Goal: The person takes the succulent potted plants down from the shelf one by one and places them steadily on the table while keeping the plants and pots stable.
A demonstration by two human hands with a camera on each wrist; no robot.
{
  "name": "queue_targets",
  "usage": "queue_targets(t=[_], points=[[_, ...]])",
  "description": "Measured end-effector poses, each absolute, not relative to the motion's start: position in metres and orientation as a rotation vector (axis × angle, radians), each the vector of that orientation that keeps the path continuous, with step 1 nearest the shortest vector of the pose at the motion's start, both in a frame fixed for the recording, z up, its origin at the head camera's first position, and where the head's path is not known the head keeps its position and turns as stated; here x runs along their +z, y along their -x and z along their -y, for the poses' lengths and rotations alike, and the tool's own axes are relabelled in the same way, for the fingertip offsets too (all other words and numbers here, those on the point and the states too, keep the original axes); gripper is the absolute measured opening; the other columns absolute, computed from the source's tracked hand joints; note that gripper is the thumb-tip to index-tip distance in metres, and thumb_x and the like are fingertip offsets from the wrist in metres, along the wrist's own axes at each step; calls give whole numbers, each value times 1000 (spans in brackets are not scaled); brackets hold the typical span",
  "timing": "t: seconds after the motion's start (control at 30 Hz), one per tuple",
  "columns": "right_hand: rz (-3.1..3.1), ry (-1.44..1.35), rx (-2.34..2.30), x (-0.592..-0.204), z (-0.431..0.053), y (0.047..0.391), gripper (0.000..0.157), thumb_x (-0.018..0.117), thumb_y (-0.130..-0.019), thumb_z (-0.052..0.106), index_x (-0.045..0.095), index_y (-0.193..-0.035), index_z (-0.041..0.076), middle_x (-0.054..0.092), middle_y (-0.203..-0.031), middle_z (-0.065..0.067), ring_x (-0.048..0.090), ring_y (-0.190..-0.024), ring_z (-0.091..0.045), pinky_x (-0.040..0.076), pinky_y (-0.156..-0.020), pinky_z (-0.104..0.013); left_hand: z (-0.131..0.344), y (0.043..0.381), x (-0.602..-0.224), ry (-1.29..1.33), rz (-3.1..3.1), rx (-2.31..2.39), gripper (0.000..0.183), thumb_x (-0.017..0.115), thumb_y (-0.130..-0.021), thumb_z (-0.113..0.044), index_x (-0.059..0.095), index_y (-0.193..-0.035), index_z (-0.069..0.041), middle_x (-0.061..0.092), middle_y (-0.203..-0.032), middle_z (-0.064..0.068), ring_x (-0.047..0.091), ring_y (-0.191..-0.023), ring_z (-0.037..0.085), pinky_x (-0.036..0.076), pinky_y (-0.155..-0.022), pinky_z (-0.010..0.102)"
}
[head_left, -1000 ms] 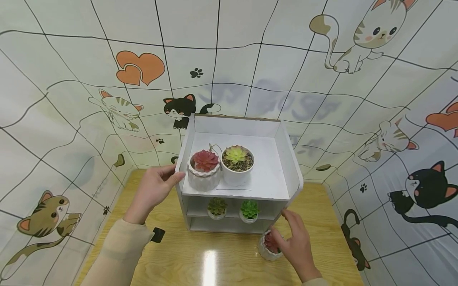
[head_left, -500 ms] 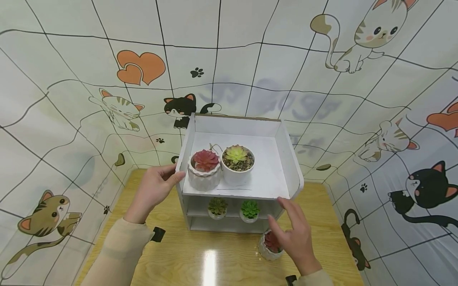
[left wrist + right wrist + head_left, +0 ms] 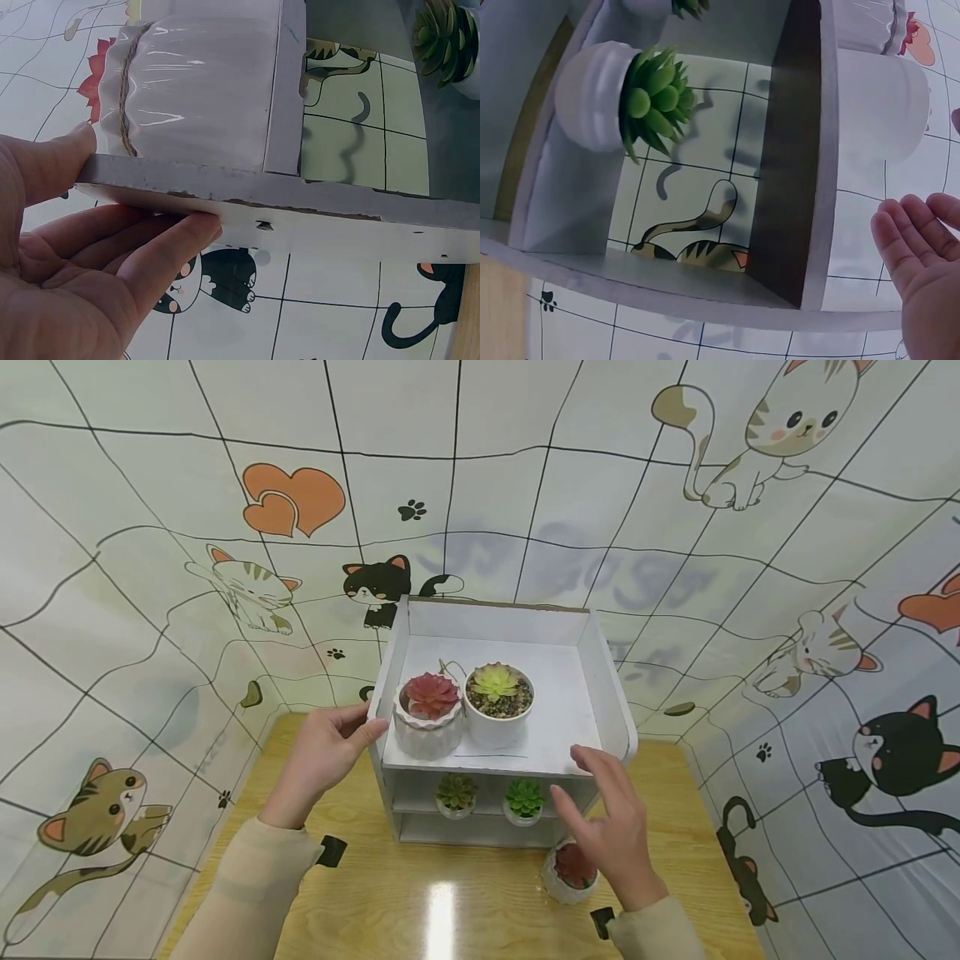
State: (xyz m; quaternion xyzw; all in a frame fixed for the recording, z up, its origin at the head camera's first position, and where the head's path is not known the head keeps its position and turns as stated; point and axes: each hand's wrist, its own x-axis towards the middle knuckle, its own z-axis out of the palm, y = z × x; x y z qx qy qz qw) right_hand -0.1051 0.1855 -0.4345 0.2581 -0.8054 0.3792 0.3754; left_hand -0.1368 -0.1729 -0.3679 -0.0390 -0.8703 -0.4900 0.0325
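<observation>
A small white shelf [image 3: 558,693] stands on the table. My left hand [image 3: 322,756] pinches its left side panel [image 3: 247,199], thumb at the front edge and fingers along the outer face. On the top board sit a red succulent in a scalloped white pot [image 3: 429,735] and a yellow-green succulent in a smooth white pot [image 3: 498,727]. Two smaller potted succulents, one dull green [image 3: 456,795] and one bright green [image 3: 523,802], occupy the level below. My right hand [image 3: 611,831] holds nothing, fingers spread before the shelf's right front; the right wrist view shows its fingers [image 3: 904,232] apart from the pots.
Another red succulent in a white pot [image 3: 567,872] is on the wooden table [image 3: 375,902], below my right hand. Cat-patterned cloth [image 3: 495,493] surrounds the table at the back and sides. Black straps [image 3: 332,852] show at both wrists.
My right hand has moved up and slightly left, from beside the red succulent on the table to the top board's front edge. The left hand keeps its grip on the shelf.
</observation>
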Motion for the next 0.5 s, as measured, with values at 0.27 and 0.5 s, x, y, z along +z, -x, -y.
queue_targets(t=[0.27,0.5], points=[[2049,-688,1024,-422,-179,116,47,72,-97,31,67,-127,-5,68,-121,-19,66,-105,-34,45,-102,-15,173,137,-369,105,2681,-1516,46,69,-101,-25,62,-138,3,68,-128,23,68,-117,37,54,-99,54],[2130,-662,1103,-411,-172,126,55,83,-79,2,67,-131,1,68,-123,-16,67,-107,-31,48,-101,-18,172,138,-370,104,2667,-1514,45,71,-101,-23,63,-137,3,69,-127,22,69,-116,36,54,-97,53]])
